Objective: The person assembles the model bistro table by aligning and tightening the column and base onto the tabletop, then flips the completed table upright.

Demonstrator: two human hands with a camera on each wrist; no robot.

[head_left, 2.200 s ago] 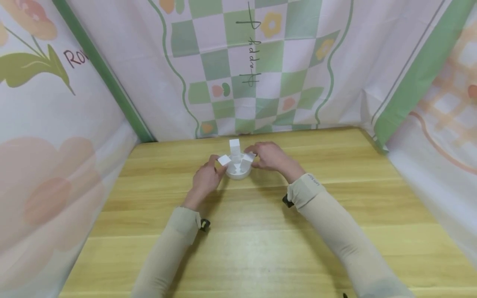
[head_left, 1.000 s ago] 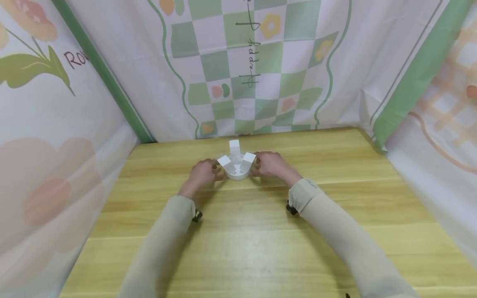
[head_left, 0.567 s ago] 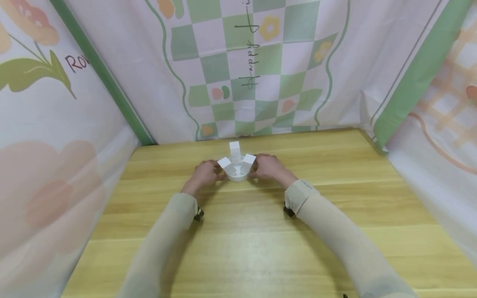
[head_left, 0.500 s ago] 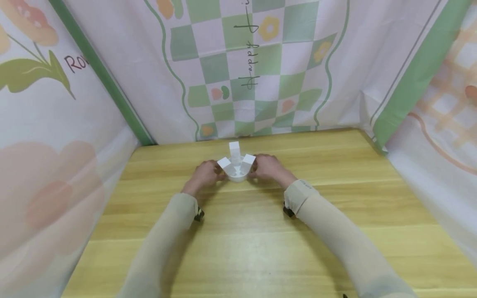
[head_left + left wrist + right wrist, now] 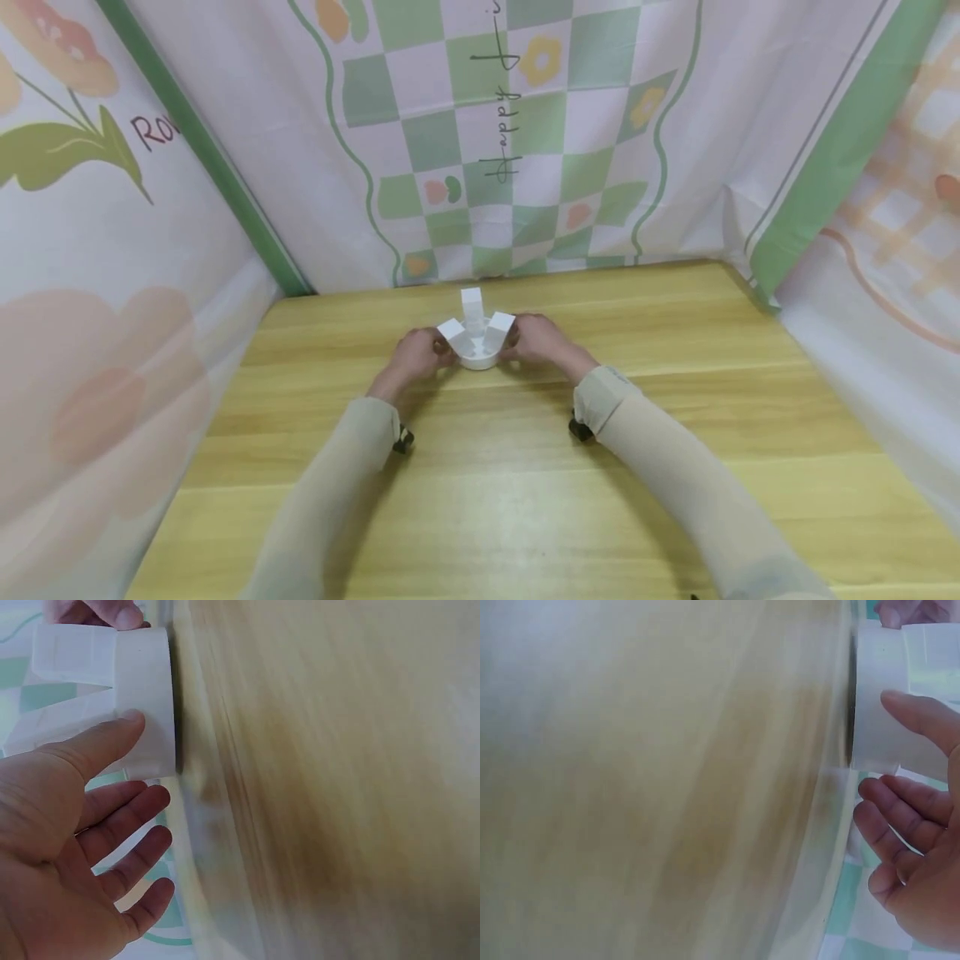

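Note:
A white holder with a round base and three square-ended prongs splaying up and outward stands near the far edge of the wooden table. My left hand holds the base from the left. In the left wrist view the thumb presses on the base wall, with the other fingers loosely bent at its far side. From the right, my right hand holds the same base, its thumb on the wall and its fingers partly hidden behind.
The wooden table spreads toward me. Printed cloth hangs behind it and along both sides. Dark wrist cameras sit under the beige sleeves.
Both hands have moved from the two side prongs down to the base. In the last half second they have stayed there; the head view has tilted slightly.

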